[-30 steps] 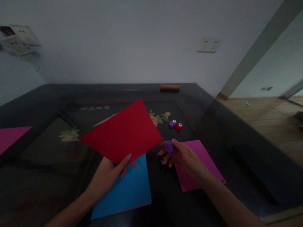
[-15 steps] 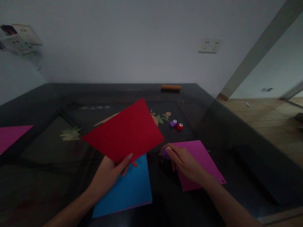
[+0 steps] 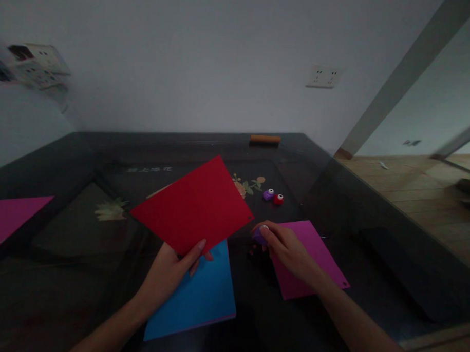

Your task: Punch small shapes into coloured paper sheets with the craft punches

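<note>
My left hand [image 3: 180, 264] pinches a red sheet of paper [image 3: 197, 205] by its near edge, thumb on top, and holds it up at a slant. A small dark hole shows near the sheet's right corner. Partly beneath that hand lies a stack of blue paper [image 3: 205, 303]. My right hand [image 3: 284, 244] has its fingers closed round a small purple craft punch [image 3: 259, 236] with a white eye on top, just below and apart from the red sheet's right corner. Under this hand and wrist rests a magenta sheet [image 3: 313, 250] with a hole at its near right corner.
Further back on the dark glossy table [image 3: 197, 144] sit another purple punch [image 3: 268, 194] and a red punch [image 3: 278, 199], side by side. An orange-brown roll [image 3: 265, 139] lies near the wall. Another magenta sheet [image 3: 13, 219] is at the left, a dark flat object [image 3: 405, 269] at the right.
My view has shifted slightly. The right hand has turned a little with the purple punch, which shows slightly further right. The left hand's hold on the red sheet is unchanged.
</note>
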